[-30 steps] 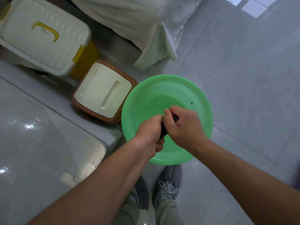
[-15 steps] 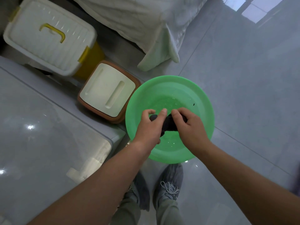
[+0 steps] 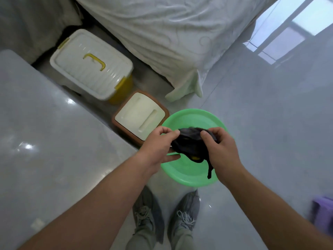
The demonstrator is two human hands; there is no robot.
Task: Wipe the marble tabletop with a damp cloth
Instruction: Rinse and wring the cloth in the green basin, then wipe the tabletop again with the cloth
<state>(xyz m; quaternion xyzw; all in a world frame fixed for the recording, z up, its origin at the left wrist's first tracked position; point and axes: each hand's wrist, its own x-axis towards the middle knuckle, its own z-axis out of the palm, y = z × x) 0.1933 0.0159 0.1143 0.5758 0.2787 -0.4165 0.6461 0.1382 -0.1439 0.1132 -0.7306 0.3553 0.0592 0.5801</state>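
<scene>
Cloth: dark cloth [image 3: 191,143] bunched above green basin [image 3: 189,179], likely so drips fall inside | Hands: left hand [image 3: 158,143] pinches one edge, right hand [image 3: 221,150] grips the other, close together | Tabletop: marble tabletop [image 3: 54,141] at left, cloth not yet on it | Stage: judged spreading the cloth before wiping

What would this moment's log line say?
left hand, right hand: hold dark cloth | cloth: over green basin | marble tabletop: no cloth on it
</scene>
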